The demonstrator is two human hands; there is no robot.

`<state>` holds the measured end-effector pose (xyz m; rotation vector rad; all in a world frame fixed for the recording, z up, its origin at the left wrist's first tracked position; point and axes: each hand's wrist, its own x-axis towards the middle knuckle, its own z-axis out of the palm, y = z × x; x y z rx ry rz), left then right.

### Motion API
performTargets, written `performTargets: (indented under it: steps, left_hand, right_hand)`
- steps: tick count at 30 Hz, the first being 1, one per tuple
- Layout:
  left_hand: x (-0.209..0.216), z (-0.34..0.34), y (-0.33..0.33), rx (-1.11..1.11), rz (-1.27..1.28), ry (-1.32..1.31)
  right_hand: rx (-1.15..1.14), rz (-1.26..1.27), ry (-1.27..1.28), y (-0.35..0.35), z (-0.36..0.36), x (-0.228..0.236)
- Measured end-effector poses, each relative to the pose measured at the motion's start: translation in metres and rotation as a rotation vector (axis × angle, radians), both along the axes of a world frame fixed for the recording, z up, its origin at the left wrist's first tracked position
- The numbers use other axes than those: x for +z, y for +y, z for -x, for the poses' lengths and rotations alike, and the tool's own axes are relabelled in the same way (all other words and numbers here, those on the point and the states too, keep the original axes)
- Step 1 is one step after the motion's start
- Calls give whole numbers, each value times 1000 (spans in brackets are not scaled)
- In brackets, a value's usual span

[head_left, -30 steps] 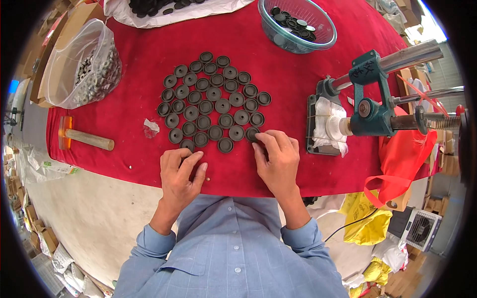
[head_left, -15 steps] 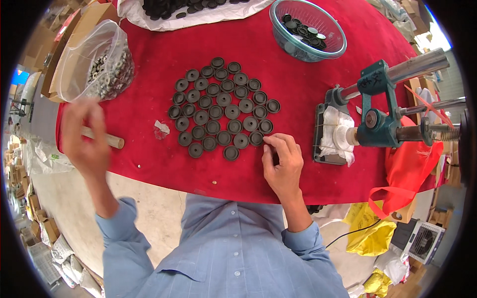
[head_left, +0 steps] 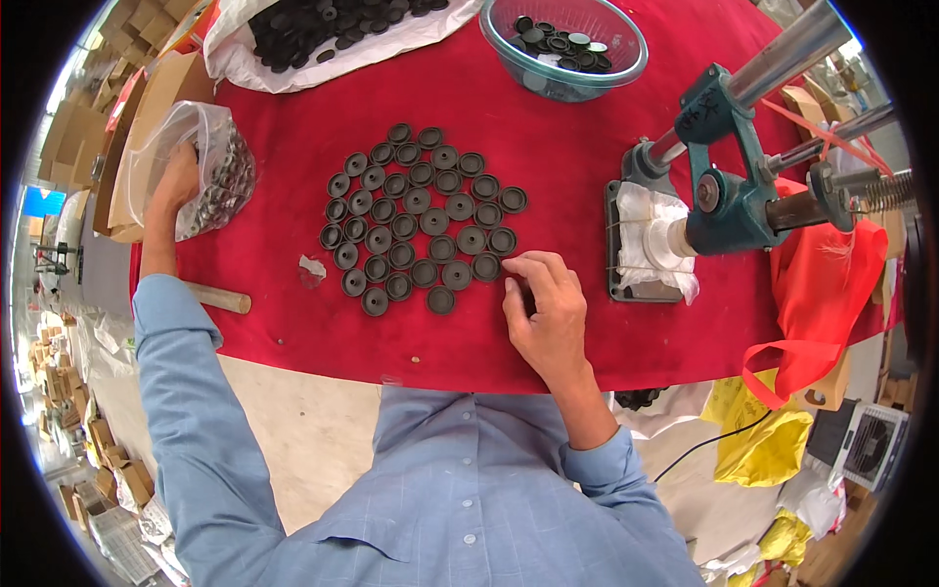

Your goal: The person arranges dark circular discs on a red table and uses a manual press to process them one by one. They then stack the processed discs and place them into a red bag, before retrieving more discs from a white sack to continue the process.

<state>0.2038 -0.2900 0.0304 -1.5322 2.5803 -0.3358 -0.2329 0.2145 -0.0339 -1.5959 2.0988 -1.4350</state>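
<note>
My left hand [head_left: 177,176] is inside the mouth of a clear plastic bag [head_left: 161,137] at the far left, and its fingers are hidden there. Many small metal parts [head_left: 231,176] fill the bag's lower part. My right hand [head_left: 550,313] rests on the red cloth, loosely bent, thumb apart from the fingers and nothing held. Its fingertips are close by a round black cap [head_left: 486,266] at the right edge of a cluster. In that cluster, several shallow black caps [head_left: 418,201] lie side by side, many with a small hole or stud at the centre.
A green hand press [head_left: 724,166] stands at the right, its base padded with white wrapping. Behind the cluster are a clear bowl [head_left: 626,73] of black discs and a white sack [head_left: 230,59] with more discs. A short rod [head_left: 220,298] lies near the left table edge.
My left hand has moved from above the rod up into the plastic bag. My right hand stays beside the cluster. The whole view has shifted slightly.
</note>
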Motion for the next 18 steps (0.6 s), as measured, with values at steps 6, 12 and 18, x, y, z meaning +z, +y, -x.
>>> performTargets:
  steps: [6,12,18]
  left_hand:
    - [1,9,4,-239,-17,-186]
    - [2,11,5,-129,-98,28]
    - [-3,72,43,117,-119,363]
  right_hand:
    - [0,17,47,1,2,2]
    - [12,46,24,2,3,-1]
    - [1,45,13,3,6,0]
